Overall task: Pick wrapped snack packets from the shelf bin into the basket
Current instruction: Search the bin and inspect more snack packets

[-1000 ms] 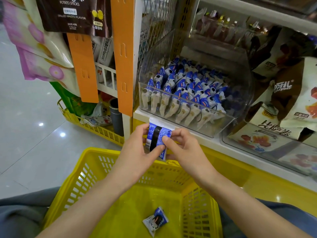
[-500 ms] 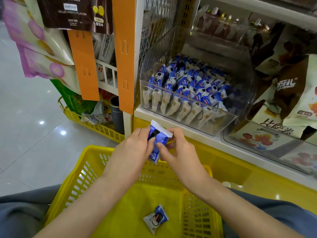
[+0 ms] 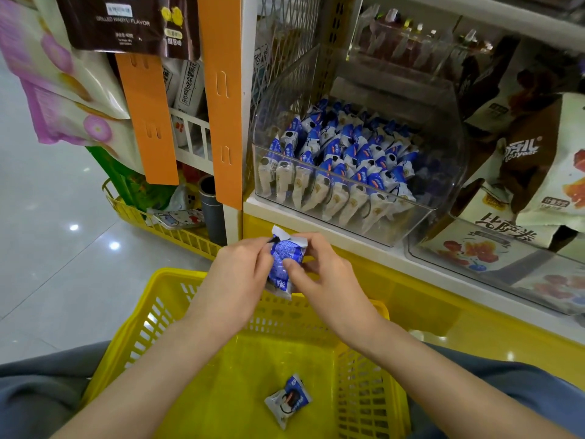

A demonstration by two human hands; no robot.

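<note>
I pinched one packet [image 3: 282, 264] between my left fingers [image 3: 262, 249] and right fingers [image 3: 311, 246], all curled round it, just above the basket's [image 3: 177, 274] far rim. A second packet [image 3: 287, 401] lay inside. The bin [image 3: 443, 172] sat beyond, to the right.

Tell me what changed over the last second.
The left hand and right hand turned the held packet between their fingers: its dark middle faced the camera, now a blue printed face shows. Nothing was let go; both still pinch it above the basket. The loose packet inside and the bin stayed put.
</note>
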